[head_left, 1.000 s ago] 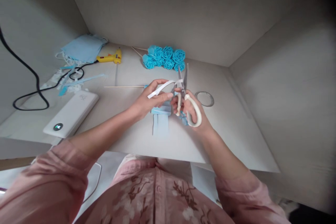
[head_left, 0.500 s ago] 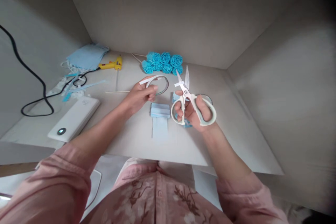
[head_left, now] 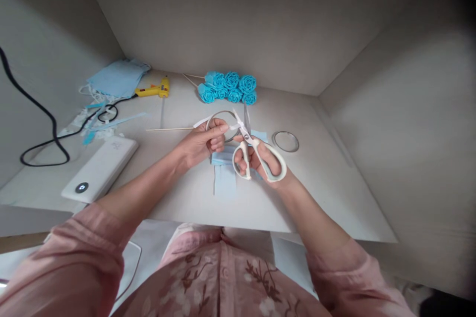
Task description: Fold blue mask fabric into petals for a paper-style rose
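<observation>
My left hand (head_left: 201, 144) is closed around a thin, ring-shaped roll of white tape (head_left: 222, 112), with a loose white end sticking out to the left. Its thumb and forefinger meet a small white tape piece (head_left: 234, 128) at the scissors' blade. White-handled scissors (head_left: 246, 136) are in my right hand (head_left: 262, 161), fingers through the handle loops, blades parted and pointing away from me. Beneath the hands lie a pleated blue fabric piece (head_left: 222, 157) and a paler blue strip (head_left: 225, 181). Another blue piece (head_left: 259, 135) is partly hidden behind the scissors.
Blue fabric roses (head_left: 231, 88) lie at the back. A thin ring (head_left: 285, 141) rests at right. On the left are a yellow glue gun (head_left: 153, 90) with black cord, blue face masks (head_left: 116, 78), scraps and a white power bank (head_left: 100, 168). A thin stick (head_left: 167, 129) lies left of centre.
My right hand has brought the scissors left to my left hand. The left thumb and forefinger now reach the tape piece on the blade. The ring at right has come into fuller view.
</observation>
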{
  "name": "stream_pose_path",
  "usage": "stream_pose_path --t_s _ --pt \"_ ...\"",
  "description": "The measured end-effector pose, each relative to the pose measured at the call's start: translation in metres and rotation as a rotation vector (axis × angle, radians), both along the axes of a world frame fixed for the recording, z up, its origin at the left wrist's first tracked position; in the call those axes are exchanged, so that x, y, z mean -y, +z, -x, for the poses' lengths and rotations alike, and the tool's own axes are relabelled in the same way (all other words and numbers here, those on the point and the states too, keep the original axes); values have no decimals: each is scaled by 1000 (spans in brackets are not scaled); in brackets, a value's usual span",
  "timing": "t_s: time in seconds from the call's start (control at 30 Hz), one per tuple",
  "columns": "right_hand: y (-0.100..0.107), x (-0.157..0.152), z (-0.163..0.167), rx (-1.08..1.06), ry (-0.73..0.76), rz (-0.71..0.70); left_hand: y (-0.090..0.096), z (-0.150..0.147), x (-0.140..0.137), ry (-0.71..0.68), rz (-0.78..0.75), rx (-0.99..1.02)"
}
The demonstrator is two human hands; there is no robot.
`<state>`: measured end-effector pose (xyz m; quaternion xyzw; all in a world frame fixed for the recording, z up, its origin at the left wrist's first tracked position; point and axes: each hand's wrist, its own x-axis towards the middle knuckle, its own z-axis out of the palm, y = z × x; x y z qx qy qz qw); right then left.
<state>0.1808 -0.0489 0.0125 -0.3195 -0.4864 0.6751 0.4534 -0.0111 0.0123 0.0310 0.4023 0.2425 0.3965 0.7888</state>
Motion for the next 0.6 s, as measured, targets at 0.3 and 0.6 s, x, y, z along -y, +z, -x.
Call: stream_pose_path --t_s 0.3,0.6 --pt "0 5 7 159 -32 -113 -4 -8 8 -4 85 12" --pt "-1 5 12 306 -88 -163 -11 -13 10 67 110 -7"
